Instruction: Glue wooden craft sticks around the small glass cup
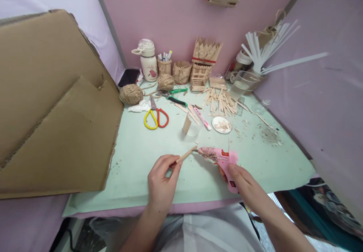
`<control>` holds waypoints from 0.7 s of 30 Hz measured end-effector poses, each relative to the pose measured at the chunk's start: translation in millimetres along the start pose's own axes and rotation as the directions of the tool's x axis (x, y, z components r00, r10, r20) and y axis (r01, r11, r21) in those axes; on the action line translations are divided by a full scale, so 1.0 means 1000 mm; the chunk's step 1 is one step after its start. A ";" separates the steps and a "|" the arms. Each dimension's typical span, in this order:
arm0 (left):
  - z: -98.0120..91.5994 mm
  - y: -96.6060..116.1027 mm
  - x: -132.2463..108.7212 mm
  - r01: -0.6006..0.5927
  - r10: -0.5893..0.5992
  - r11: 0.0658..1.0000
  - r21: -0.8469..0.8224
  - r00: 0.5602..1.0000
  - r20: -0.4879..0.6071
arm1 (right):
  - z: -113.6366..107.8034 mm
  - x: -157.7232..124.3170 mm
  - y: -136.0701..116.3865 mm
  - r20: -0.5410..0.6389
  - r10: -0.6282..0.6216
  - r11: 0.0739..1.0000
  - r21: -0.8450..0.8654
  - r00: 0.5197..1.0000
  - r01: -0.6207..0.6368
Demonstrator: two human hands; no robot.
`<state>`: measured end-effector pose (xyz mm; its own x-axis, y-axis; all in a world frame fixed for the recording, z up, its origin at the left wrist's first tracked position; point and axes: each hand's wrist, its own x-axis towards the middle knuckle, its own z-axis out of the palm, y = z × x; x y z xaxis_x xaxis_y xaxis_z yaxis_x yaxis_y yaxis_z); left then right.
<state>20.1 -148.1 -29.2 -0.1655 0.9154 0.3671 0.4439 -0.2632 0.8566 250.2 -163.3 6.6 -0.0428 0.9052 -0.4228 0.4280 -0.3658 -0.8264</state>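
Note:
My left hand (165, 176) pinches one end of a popsicle stick (187, 154) between thumb and fingers, its far end tilted up to the right. Wrapped round the handle of a pink glue gun (224, 159) is my right hand (236, 176). The gun's nozzle points left and is at the far end of the stick; whether they touch I cannot tell. Just beyond stands a clear plastic cup (195, 128) with a piece of wooden stick (186, 124) upright at its left side.
Scissors (156, 118), pliers (177, 100), twine balls (131, 94) and a pink marker (202, 118) lie behind. Loose sticks (221, 100), a white dish of scraps (222, 125) and a water cup (241, 87) are at right. Large cardboard (56, 131) stands left.

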 end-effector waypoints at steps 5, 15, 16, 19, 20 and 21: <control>0.000 0.000 0.000 -0.011 0.011 1.000 0.003 1.000 -0.003 | -0.001 0.001 -0.006 -0.029 -0.025 0.997 -0.069 0.999 0.023; 0.000 0.000 0.001 0.005 -0.005 1.000 0.012 1.000 -0.003 | -0.004 -0.002 -0.023 -0.082 -0.122 0.977 -0.187 0.989 0.105; 0.000 0.001 0.001 0.004 -0.004 1.000 0.015 1.000 -0.003 | -0.004 -0.002 -0.025 -0.088 -0.183 0.961 -0.228 0.979 0.159; -0.001 0.002 0.001 0.007 -0.007 1.000 0.021 1.000 -0.001 | -0.011 -0.004 -0.023 -0.153 -0.370 0.861 -0.427 0.916 0.276; -0.001 0.002 0.001 0.009 -0.009 1.000 0.022 1.000 0.001 | -0.016 -0.004 -0.020 -0.206 -0.405 0.819 -0.514 0.891 0.254; -0.002 0.002 0.001 0.011 -0.011 1.000 0.021 1.000 0.002 | -0.023 -0.003 -0.015 -0.272 -0.428 0.775 -0.601 0.862 0.195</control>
<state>19.6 -148.2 -26.2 -0.1684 0.9187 0.3573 0.4608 -0.2470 0.8524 265.0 -155.4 28.5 0.0256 0.9956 0.0905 0.8658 0.0232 -0.4999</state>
